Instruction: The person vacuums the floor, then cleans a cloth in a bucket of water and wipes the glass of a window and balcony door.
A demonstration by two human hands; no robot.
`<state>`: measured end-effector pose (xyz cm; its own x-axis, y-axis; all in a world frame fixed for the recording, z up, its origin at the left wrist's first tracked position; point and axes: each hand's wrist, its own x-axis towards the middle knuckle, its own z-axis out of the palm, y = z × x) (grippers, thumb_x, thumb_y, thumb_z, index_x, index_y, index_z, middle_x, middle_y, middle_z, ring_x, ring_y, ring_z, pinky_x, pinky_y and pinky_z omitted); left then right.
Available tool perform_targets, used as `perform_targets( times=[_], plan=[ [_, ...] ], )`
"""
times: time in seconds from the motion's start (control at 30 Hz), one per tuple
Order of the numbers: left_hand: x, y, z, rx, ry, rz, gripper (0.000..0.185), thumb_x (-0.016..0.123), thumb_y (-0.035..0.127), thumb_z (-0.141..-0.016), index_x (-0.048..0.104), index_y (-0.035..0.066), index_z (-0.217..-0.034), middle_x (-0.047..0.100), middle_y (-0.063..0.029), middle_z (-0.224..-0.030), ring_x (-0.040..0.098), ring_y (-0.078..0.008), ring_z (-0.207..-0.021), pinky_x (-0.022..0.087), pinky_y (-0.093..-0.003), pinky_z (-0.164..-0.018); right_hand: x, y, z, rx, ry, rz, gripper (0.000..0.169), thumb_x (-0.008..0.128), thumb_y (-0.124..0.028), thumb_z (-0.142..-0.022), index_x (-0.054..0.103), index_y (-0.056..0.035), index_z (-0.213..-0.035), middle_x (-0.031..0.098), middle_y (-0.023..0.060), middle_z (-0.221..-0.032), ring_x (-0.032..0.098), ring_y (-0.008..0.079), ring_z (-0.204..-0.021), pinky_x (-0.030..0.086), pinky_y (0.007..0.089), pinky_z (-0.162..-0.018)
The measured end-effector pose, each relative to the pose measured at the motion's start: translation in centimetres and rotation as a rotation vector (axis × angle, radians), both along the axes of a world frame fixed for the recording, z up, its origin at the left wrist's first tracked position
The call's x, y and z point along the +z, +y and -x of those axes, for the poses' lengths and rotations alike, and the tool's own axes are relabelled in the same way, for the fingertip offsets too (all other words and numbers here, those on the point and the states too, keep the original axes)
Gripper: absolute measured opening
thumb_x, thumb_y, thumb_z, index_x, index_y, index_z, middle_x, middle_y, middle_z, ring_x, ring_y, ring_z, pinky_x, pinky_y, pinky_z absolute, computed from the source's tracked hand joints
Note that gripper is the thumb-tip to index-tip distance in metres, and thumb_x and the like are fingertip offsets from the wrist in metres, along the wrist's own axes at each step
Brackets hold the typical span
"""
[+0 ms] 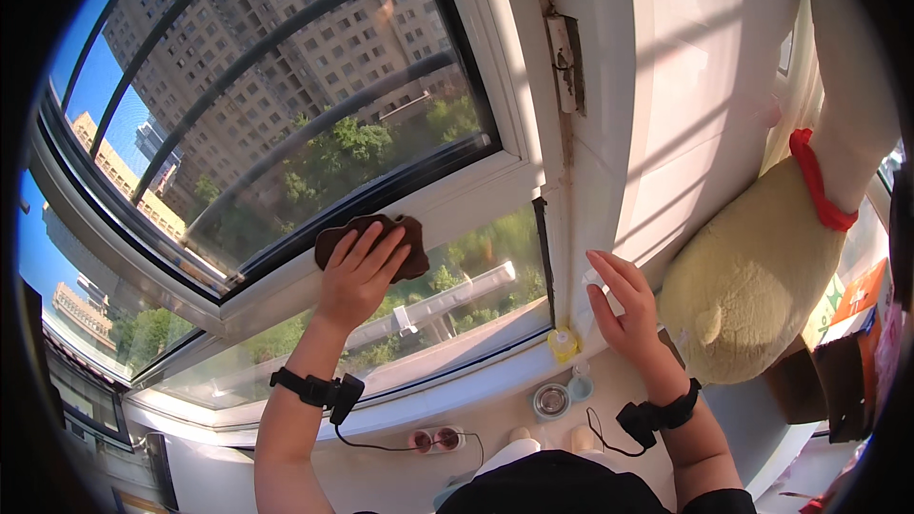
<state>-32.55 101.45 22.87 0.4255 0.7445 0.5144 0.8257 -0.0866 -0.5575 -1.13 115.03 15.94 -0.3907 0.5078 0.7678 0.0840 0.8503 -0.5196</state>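
My left hand (359,277) presses a dark brown cloth (415,262) flat against the white lower rail of a window frame (493,185), fingers spread over it. The cloth sticks out past my fingertips and to both sides. Over to the right, my right hand (630,310) is raised beside the white window jamb (596,157), thumb and fingers apart with nothing held. A small translucent item by its fingers is too unclear to name. Each wrist wears a black strap with a small device and a cable. Above the cloth is a glass pane (343,114) edged in black.
A lower glass pane (457,300) runs below the rail, with a sill (428,392) beneath. A yellow container (563,345) stands at the sill's corner. On the floor are a pet bowl (552,400) and pink-and-white objects (435,439). A large yellow plush item (742,285) with a red tie stands right.
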Motion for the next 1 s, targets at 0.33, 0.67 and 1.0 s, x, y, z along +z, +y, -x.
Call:
perform_targets(
  times=[0.33, 0.67, 1.0],
  plan=[
    [-1.3, 9.2, -6.9, -0.084, -0.019, 0.049, 0.025, 0.054, 0.009, -0.076, 0.063, 0.010, -0.099, 0.052, 0.0025, -0.121, 0.046, -0.0123, -0.114, 0.035, -0.0265, -0.099, -1.3, -0.5, -1.7, 0.056, -0.048, 0.110, 0.040, 0.057, 0.003, -0.073, 0.054, -0.0010, -0.113, 0.058, 0.0152, -0.104, 0.058, 0.0295, -0.090, 0.046, 0.0332, -0.077],
    [-2.6, 13.8, -10.5, -0.143, -0.195, 0.162, 0.031, 0.051, 0.009, -0.074, 0.060, 0.007, -0.105, 0.048, 0.0010, -0.124, 0.040, -0.0157, -0.119, 0.034, -0.0298, -0.100, -0.9, -0.9, 0.9, 0.143, 0.004, 0.201, 0.039, 0.057, 0.002, -0.076, 0.051, 0.0005, -0.115, 0.058, 0.0158, -0.104, 0.057, 0.0272, -0.093, 0.045, 0.0316, -0.079],
    [-0.2, -10.3, 7.9, 0.448, -0.231, -0.693, 0.024, 0.053, 0.016, -0.083, 0.062, 0.005, -0.103, 0.043, -0.0169, -0.129, 0.043, -0.0350, -0.115, 0.032, -0.0435, -0.096, -3.0, 0.1, -1.8, 0.117, -0.134, 0.173, 0.042, 0.055, 0.003, -0.076, 0.050, -0.0008, -0.118, 0.058, 0.0159, -0.105, 0.058, 0.0256, -0.091, 0.045, 0.0324, -0.078]
  ],
)
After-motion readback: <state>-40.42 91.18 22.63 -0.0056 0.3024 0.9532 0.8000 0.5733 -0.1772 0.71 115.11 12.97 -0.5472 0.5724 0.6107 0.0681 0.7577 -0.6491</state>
